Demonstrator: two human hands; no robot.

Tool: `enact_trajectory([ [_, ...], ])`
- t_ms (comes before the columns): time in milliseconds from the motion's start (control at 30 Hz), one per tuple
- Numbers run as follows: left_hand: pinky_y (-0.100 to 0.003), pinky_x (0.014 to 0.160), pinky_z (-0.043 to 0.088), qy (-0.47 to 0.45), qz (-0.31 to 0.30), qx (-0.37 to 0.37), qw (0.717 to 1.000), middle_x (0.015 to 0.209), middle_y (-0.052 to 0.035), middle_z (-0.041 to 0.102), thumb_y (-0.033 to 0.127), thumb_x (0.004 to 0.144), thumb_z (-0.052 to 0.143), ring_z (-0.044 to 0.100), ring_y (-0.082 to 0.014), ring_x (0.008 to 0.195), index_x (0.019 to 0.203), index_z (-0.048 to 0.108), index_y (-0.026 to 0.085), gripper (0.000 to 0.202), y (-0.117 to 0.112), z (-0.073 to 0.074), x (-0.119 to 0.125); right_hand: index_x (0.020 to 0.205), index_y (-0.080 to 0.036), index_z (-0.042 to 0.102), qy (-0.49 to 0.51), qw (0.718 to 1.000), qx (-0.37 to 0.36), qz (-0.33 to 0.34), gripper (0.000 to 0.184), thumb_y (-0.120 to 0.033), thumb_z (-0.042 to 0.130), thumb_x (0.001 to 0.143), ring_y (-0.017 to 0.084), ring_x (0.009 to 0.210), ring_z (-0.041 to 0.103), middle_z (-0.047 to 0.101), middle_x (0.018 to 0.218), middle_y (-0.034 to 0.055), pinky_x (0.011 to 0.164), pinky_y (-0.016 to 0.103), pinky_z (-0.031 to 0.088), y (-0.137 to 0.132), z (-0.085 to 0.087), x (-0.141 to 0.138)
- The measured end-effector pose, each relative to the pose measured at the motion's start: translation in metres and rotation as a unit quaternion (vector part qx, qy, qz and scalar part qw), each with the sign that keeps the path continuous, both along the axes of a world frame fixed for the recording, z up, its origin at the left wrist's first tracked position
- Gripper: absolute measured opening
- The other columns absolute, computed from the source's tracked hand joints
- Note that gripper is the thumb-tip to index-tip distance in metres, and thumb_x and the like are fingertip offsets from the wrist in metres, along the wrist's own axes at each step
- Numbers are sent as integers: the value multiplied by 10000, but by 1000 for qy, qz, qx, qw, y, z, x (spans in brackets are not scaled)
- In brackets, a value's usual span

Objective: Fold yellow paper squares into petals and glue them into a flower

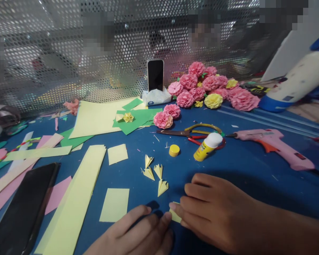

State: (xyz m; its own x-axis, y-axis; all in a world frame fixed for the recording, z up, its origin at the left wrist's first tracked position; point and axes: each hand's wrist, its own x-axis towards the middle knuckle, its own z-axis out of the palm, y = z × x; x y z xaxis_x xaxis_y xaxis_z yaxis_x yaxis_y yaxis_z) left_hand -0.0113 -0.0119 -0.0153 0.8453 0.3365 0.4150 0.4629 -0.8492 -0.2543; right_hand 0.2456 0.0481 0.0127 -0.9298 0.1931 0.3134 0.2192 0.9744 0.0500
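My left hand [138,233] and my right hand [215,212] meet at the near edge of the blue table [255,166], their fingertips pinched together on a small folded piece of yellow paper [174,215]. Most of that piece is hidden under the fingers. Just beyond the hands lie several folded yellow paper petals [155,173]. A yellow glue stick [207,146] lies open farther back, its yellow cap [174,150] beside it.
Yellow paper squares [115,204] and long yellow and pink strips [77,198] lie left, near a black phone [21,212]. Scissors [191,133], a pink glue gun [271,143], pink and yellow paper flowers [202,88] and an upright phone [155,75] stand behind, before a perforated metal screen.
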Motion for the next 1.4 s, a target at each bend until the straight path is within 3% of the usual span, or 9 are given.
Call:
enact_trajectory([
  [200,-250,1085,449,17,-6,14,1000,1231,31,704,88,1062,374,639,-102,1055,1169,694,218,361,1,0,0,891,-145,678,-33,999,-5,-5,205,-93,481,911,215,726,501,640,757,64,666,382,300,-6,-1,1],
  [333,-269,1123,425,6,-2,-5,1000,1196,46,722,85,1058,381,656,-108,1039,1161,706,218,366,1,5,2,902,-156,647,7,999,-33,-14,234,-118,426,970,215,736,496,639,766,51,692,373,309,2,-6,2],
  [433,-299,1187,342,-17,8,-21,1000,1182,52,728,113,1076,356,664,-100,1050,1150,715,226,384,1,7,4,965,-166,613,9,996,-80,-29,250,-291,410,1037,215,742,492,636,807,41,696,364,309,10,-9,2],
  [500,-320,1222,275,-29,12,-26,999,1178,57,729,149,1088,352,662,-96,1071,1147,719,239,382,0,7,5,1046,-152,590,11,993,-115,-29,383,-493,415,1035,215,758,502,641,860,50,697,360,315,13,-9,2],
  [567,-331,1238,235,-43,13,-26,999,1171,61,732,184,1092,369,664,-96,1077,1139,723,251,364,-1,6,6,1070,-149,572,16,990,-140,-16,477,-593,405,1018,202,745,497,645,891,48,682,352,314,12,-8,1],
  [800,-320,1232,263,-57,6,-50,997,1187,55,728,209,1093,366,657,-99,1116,1125,729,248,367,1,3,4,953,-186,601,36,991,-125,11,244,-249,399,1076,168,758,496,633,858,20,718,314,339,16,-6,6],
  [933,-299,1226,272,-33,-9,-60,998,1238,59,707,215,1097,344,632,-98,1190,1175,713,251,380,5,6,3,995,-182,614,50,981,-189,4,223,-260,421,1076,160,818,540,657,916,23,804,310,361,22,-10,6],
  [1133,-325,1233,238,-7,-25,-53,998,1236,34,706,188,1098,317,632,-100,1201,1285,659,262,397,10,10,2,908,-207,582,41,926,-364,-91,146,-313,574,1008,154,833,543,620,888,-22,762,290,352,21,-13,-6],
  [1400,-386,1261,112,-25,-17,-23,999,1136,81,733,196,1078,383,644,-123,1172,1196,707,292,359,7,-1,6,892,-191,548,30,924,-350,-150,64,-155,595,915,165,828,494,584,888,-15,718,310,326,9,-8,-16],
])
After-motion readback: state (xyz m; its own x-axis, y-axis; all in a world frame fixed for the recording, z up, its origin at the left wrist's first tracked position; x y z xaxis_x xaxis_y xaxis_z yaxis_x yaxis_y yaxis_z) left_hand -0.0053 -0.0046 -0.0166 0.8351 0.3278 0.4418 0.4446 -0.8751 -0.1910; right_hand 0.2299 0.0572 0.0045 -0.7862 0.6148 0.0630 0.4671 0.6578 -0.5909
